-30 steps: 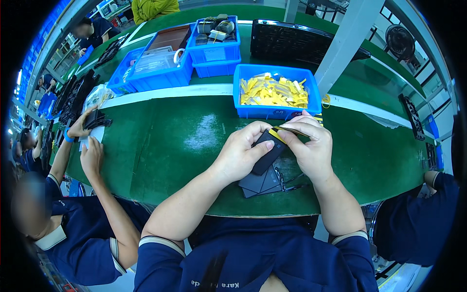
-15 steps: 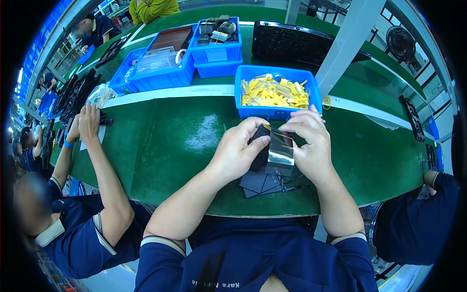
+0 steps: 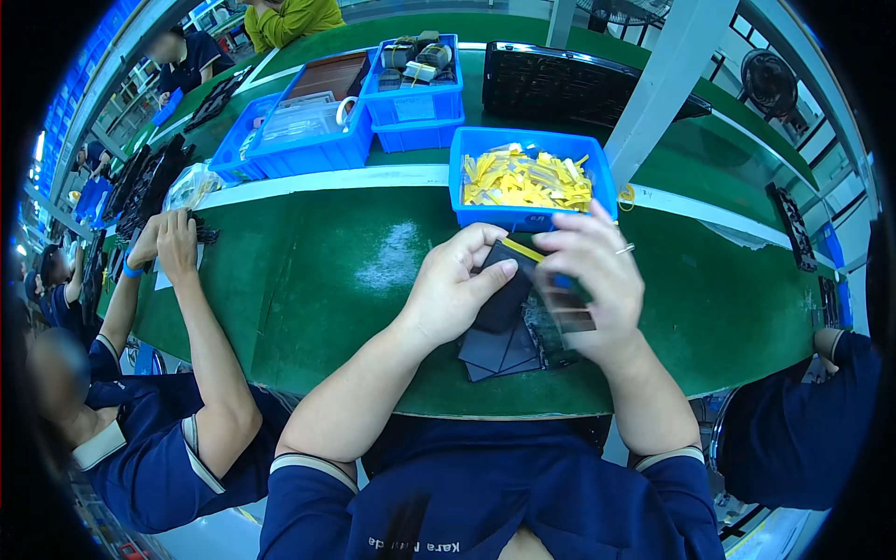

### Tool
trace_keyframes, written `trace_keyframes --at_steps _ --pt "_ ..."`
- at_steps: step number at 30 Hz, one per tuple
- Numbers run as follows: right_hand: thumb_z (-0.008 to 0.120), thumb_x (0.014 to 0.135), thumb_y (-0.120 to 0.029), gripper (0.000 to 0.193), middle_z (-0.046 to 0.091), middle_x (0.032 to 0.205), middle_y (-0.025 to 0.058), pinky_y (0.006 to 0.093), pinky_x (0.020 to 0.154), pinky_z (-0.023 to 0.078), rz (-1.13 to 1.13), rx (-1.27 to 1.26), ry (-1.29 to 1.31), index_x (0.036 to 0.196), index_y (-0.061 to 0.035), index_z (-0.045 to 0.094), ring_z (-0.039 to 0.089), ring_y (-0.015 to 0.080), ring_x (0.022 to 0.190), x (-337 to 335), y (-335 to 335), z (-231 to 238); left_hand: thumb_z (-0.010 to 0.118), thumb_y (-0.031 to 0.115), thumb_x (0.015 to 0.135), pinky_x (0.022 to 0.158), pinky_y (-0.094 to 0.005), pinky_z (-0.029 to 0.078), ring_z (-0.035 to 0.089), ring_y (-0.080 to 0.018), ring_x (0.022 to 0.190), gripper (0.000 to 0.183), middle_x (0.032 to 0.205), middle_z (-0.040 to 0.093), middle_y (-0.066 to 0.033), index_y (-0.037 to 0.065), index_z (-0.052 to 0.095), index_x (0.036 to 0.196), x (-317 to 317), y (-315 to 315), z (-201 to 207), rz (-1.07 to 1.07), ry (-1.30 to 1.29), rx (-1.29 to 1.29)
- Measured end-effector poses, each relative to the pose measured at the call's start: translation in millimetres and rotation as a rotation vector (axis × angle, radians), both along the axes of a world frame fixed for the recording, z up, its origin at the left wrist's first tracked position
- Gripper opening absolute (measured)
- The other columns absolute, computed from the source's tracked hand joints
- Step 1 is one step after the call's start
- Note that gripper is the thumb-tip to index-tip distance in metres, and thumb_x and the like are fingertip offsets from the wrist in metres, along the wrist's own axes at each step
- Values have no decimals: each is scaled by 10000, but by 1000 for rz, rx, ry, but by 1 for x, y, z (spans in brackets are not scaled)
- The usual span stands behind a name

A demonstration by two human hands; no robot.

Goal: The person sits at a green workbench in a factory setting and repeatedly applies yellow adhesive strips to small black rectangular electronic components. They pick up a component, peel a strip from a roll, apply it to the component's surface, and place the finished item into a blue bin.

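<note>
- While left hand (image 3: 455,287) clamps the flat black rectangular block (image 3: 507,301) above the green tabletop (image 3: 317,280), right hand (image 3: 602,280) pinches a blurred clear plastic film (image 3: 565,306).
- Best: steady left grip, film clear of thin yellow strip (image 3: 522,248) along block's far edge.

"What furniture is on my feed?"
"I see a long, green-topped bench (image 3: 313,247) with a flat, pale strip (image 3: 327,178) running across it, and a light-grey metal post (image 3: 670,89)."
"Beyond?"
"A round black fan (image 3: 768,78) to my right; a small white light (image 3: 39,147) far left."
</note>
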State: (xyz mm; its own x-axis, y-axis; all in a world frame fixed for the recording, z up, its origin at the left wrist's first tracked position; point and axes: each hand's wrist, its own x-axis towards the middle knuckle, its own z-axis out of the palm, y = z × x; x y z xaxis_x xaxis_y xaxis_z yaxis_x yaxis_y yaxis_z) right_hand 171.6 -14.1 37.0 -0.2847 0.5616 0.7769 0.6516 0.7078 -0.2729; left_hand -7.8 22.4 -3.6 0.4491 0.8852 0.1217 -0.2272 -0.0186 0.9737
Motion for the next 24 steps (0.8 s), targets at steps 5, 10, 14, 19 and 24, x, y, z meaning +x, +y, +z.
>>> trace_keyframes --at_steps 5,10,14,19,24 --pt "743 643 -46 217 672 1000 88 543 1037 339 -26 10 1 824 -65 626 609 296 1027 -6 2 -13 604 37 880 754 -260 468 595 -88 837 242 926 654 -67 15 529 1109 -1 -1 0 66 24 116" --pt "727 613 -20 224 646 891 73 550 1032 345 -18 -71 5 798 -64 608 617 279 934 1 1 -3 619 35 854 719 -288 488 641 -166 813 305 913 645 -134 66 539 1147 0 -8 10 189 289 479" --pt "710 610 -32 216 592 829 73 562 1010 367 103 -119 -71 794 -53 599 605 280 872 4 2 7 627 32 848 696 -285 492 647 -169 781 317 880 654 -131 68 552 1154 -1 -11 14 160 286 452" --pt "700 636 -63 239 570 798 74 513 939 427 -98 149 -101 863 -27 632 595 260 803 -6 -4 1 616 33 878 702 -247 492 620 -75 793 255 866 681 -64 4 550 1122 0 -6 1 122 97 215" --pt "666 656 -66 274 571 788 69 455 877 451 -152 186 -150 925 -21 676 587 229 769 -7 -3 -5 548 -15 898 767 -248 493 618 -97 882 268 966 655 -75 -15 510 1163 -1 -10 6 56 144 130"
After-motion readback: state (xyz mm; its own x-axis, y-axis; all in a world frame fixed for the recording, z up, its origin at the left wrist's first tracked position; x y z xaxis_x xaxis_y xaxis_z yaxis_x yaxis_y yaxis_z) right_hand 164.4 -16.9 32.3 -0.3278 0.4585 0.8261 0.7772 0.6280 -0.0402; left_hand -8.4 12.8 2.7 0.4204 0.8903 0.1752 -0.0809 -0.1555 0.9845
